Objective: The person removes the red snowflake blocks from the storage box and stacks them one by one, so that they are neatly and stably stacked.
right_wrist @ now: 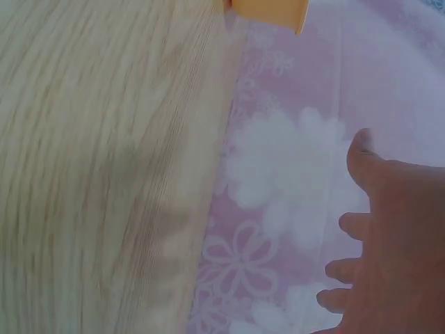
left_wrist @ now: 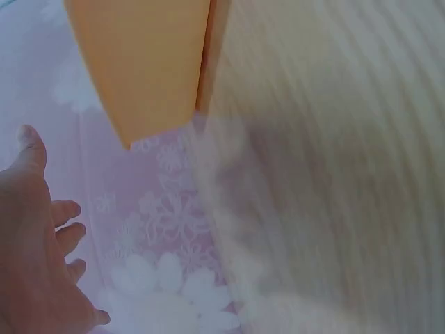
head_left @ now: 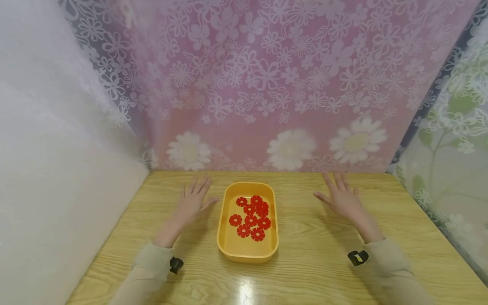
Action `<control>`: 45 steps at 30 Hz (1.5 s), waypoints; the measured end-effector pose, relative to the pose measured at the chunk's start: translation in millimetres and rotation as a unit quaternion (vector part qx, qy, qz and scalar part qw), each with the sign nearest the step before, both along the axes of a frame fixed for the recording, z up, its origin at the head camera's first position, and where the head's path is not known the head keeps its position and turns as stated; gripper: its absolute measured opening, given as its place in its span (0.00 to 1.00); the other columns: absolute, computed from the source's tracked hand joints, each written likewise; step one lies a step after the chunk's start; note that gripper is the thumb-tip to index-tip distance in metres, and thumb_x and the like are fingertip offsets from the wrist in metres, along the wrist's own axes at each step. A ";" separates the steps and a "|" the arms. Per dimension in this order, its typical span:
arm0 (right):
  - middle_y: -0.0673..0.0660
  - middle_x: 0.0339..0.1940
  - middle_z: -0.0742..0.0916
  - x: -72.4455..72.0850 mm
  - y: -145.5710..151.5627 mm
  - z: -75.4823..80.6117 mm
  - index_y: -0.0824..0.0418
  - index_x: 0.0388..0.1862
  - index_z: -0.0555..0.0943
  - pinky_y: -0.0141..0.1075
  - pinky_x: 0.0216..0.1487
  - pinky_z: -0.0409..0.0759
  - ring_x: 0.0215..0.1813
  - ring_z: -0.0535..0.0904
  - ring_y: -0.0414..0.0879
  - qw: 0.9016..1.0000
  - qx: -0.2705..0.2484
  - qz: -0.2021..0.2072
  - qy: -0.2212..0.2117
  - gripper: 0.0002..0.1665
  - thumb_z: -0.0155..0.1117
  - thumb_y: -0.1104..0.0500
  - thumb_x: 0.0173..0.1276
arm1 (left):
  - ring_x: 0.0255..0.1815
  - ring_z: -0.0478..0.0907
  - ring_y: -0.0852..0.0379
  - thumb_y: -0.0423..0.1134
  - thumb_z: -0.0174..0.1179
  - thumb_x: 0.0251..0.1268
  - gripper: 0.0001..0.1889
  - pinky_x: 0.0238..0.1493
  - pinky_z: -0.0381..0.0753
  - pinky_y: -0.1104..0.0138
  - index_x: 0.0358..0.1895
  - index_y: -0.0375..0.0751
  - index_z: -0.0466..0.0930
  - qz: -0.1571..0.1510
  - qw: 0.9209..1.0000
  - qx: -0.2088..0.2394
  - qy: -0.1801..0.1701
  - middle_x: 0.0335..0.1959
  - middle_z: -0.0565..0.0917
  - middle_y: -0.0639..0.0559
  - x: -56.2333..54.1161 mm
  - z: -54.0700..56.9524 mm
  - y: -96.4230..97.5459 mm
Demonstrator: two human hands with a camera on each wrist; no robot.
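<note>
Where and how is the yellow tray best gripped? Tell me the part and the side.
The yellow tray is probably best gripped by its two long walls, one hand from each side: they face the left hand and the right hand. It stands upright and open-topped with red discs inside, so keeping it level seems wise.

- The tray (head_left: pixel 248 249) stands on the table (head_left: pixel 301 241), slightly left of the middle, nearer the far edge than the far corners.
- The discs (head_left: pixel 250 220) lie in the tray, several overlapping toward its far right corner.
- Left hand (head_left: pixel 193 202): over the surface, near the tray's left side.
- Right hand (head_left: pixel 341 201): over the surface toward the far edge, farther from the tray.
- Behind the far edge: the curtain (head_left: pixel 244 93).
</note>
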State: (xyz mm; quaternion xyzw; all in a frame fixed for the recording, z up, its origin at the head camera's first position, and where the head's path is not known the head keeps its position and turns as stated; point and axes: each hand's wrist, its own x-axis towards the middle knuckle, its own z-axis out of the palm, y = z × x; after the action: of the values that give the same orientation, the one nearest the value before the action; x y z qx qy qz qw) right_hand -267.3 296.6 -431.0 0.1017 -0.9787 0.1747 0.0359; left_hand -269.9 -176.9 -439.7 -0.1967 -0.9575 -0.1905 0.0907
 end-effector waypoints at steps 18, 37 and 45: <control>0.71 0.81 0.58 -4.9 -50.8 -2.6 0.59 0.83 0.55 0.71 0.69 0.60 0.78 0.55 0.73 0.989 -0.091 0.059 0.099 0.42 0.56 0.44 0.80 | 0.84 0.42 0.43 0.55 0.48 0.80 0.35 0.73 0.39 0.29 0.81 0.43 0.56 -0.062 0.998 -0.002 -0.016 0.82 0.54 0.48 14.9 -31.8 29.8; 0.59 0.79 0.68 -16.0 -121.1 5.3 0.56 0.78 0.67 0.62 0.70 0.68 0.77 0.65 0.63 0.957 -0.202 0.167 0.124 0.34 0.62 0.53 0.77 | 0.83 0.46 0.43 0.56 0.43 0.82 0.33 0.75 0.41 0.33 0.81 0.43 0.56 -0.054 0.998 -0.005 -0.018 0.82 0.54 0.49 22.0 -28.2 34.4; 0.63 0.71 0.77 -27.0 -144.1 -3.7 0.62 0.74 0.72 0.55 0.66 0.75 0.70 0.73 0.60 0.936 -0.265 0.226 0.057 0.30 0.64 0.58 0.75 | 0.84 0.43 0.46 0.56 0.44 0.82 0.33 0.76 0.41 0.34 0.81 0.44 0.55 -0.046 0.999 -0.016 -0.023 0.83 0.52 0.52 22.3 -27.9 35.4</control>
State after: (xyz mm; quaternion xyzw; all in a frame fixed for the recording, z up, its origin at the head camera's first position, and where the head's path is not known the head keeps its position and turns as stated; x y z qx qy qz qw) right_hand -294.3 152.5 -434.8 0.3169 -0.8444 0.4250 0.0771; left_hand -247.6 -141.5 -467.6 -0.2378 -0.9522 -0.1834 0.0565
